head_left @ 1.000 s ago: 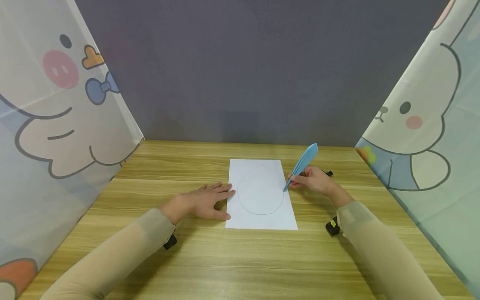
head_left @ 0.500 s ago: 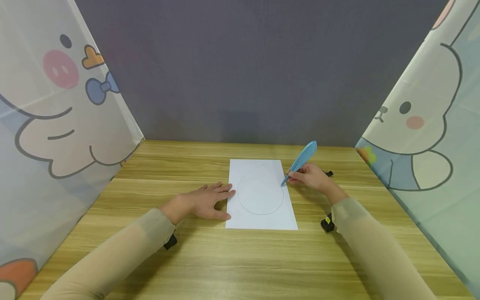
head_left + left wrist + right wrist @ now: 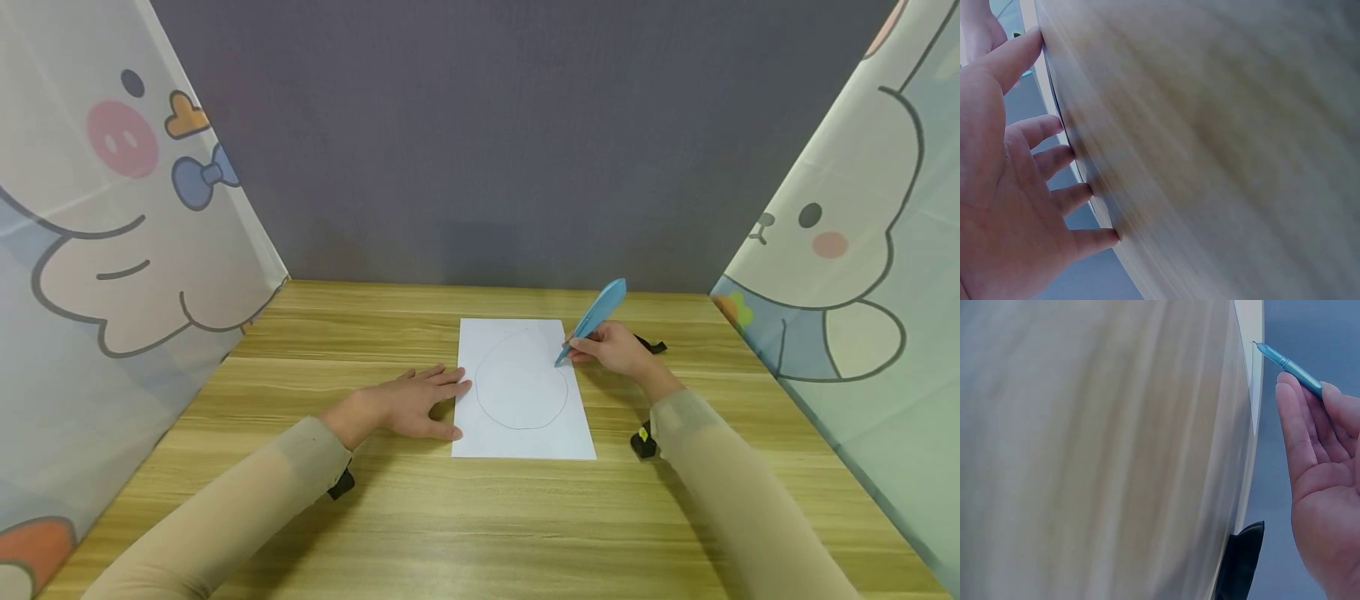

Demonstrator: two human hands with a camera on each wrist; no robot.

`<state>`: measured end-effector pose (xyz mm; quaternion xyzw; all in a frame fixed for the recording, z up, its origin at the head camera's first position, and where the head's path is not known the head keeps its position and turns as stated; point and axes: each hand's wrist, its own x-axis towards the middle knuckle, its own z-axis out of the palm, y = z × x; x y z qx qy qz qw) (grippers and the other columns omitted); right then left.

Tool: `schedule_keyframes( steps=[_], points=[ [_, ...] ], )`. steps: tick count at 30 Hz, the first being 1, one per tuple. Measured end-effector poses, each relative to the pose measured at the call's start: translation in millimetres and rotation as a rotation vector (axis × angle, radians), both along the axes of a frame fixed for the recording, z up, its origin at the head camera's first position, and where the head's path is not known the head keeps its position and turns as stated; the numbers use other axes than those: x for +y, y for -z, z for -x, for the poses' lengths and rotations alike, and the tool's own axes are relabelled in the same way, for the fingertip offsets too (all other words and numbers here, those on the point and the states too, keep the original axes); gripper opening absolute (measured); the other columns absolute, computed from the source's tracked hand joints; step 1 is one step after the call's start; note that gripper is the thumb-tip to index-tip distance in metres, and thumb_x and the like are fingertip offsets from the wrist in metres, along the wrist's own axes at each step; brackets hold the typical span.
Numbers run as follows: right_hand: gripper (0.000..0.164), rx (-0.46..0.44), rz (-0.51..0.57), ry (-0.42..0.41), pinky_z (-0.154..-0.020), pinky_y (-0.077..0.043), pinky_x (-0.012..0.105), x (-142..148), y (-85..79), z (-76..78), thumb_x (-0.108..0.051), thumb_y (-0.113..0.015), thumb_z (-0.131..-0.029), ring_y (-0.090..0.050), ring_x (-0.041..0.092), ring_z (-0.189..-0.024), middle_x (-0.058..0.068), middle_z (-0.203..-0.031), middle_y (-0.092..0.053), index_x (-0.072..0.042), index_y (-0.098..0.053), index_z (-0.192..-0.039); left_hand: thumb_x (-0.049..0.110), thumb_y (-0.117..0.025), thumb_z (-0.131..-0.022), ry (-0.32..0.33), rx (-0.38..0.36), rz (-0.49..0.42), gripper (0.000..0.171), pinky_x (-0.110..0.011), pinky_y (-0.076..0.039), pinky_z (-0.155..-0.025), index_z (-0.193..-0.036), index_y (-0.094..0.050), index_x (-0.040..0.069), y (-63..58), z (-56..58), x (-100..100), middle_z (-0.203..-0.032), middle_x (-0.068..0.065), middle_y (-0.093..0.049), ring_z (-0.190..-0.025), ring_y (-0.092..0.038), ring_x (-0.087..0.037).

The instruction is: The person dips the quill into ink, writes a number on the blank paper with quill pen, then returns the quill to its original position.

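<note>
A sheet of white paper [image 3: 521, 379] lies on the table, bearing one thin, rounded curved line that is open near the top. My left hand [image 3: 408, 406] rests at its left edge with the fingers spread; the left wrist view shows that hand [image 3: 1016, 200] with fingertips against the surface. Between thumb and fingers, my right hand [image 3: 618, 350] pinches a blue feather-shaped pen [image 3: 603, 305] over the paper's right side. The pen leans up to the right, its tip down at the curve's upper right. In the right wrist view the pen [image 3: 1288, 366] points at the paper.
The wood-grain table [image 3: 480, 525] spreads around the paper. A dark grey panel [image 3: 480, 150] stands behind it, with cartoon-printed cloths [image 3: 127, 275] at both sides. A black strap [image 3: 651, 344] is beside my right hand, and a small black device [image 3: 643, 442] sits under the right cuff.
My right hand has moved the pen tip up and to the left along the paper's right side, lengthening the curve there. My left hand has stayed in place.
</note>
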<state>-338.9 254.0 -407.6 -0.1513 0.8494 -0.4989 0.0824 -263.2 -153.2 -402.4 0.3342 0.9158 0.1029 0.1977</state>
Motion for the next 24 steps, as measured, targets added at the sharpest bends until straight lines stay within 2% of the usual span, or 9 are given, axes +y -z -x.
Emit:
schedule_keyframes(
  steps=[8,16,24],
  points=[
    [0.034,-0.004,-0.014,0.001,-0.100,-0.066,0.039,-6.0,-0.6,4.8,-0.015,-0.063,-0.113,-0.078,0.037,-0.119,0.028,-0.130,-0.076,0.011,-0.071,-0.134,0.068,-0.060,-0.106,-0.003,-0.008,0.006,0.092,-0.073,-0.010,-0.135,-0.177,-0.024,0.024,0.6,0.4,0.3,-0.187,-0.001,-0.010,-0.174,-0.005,-0.037],
    [0.032,0.011,-0.027,0.010,-0.097,-0.067,0.037,-16.4,-0.8,11.4,-0.015,-0.063,-0.114,-0.079,0.031,-0.116,0.026,-0.129,-0.077,0.007,-0.072,-0.134,0.068,-0.060,-0.106,0.000,-0.002,0.009,0.092,-0.074,-0.011,-0.135,-0.177,-0.024,0.024,1.0,0.3,0.3,-0.187,-0.002,-0.010,-0.174,-0.006,-0.037],
    [0.029,0.038,-0.044,0.012,-0.096,-0.067,0.035,-26.2,-2.3,14.7,-0.016,-0.063,-0.114,-0.079,0.031,-0.115,0.024,-0.124,-0.079,0.005,-0.075,-0.130,0.069,-0.059,-0.106,0.002,0.000,0.007,0.092,-0.073,-0.011,-0.135,-0.177,-0.024,0.024,1.6,1.0,0.4,-0.187,-0.002,-0.010,-0.173,-0.006,-0.037]
  ],
)
